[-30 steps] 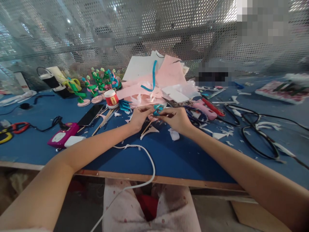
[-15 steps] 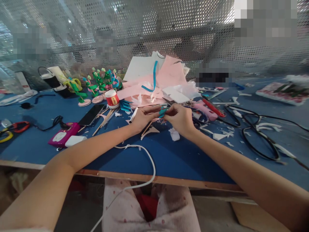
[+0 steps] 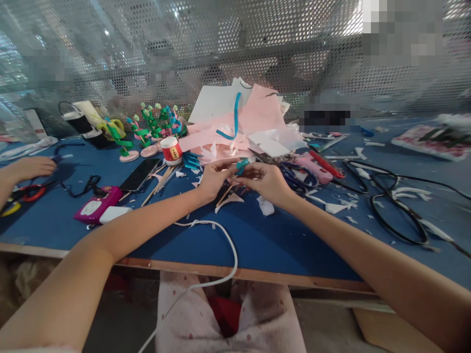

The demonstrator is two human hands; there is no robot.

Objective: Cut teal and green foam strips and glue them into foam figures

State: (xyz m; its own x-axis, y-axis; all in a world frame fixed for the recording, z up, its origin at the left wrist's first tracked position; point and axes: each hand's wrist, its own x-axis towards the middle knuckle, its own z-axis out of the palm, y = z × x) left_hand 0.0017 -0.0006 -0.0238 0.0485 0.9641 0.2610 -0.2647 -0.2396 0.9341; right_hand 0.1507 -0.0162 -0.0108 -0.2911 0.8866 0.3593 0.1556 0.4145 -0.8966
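Observation:
Between my two hands is a small teal paper strip, bent over on itself. My left hand pinches it from the left side, thumb and fingers closed. On the other side, my right hand grips the strip with its fingertips. Part of the strip is hidden by the fingers. Just behind the hands lie pink paper sheets with a longer blue paper strip on top. Beside my left hand are a red and white paper cup, folded blue paper pieces and thin wooden sticks.
Another person's hand is at the far left above red-handled scissors. Paper plants stand at the back left. A phone and purple power adapter lie left; a pink glue gun and black cable lie right.
The teal strip and both hands have shifted slightly left, and my right fingers have turned and spread around the strip. Another person's hand has come in at the far left.

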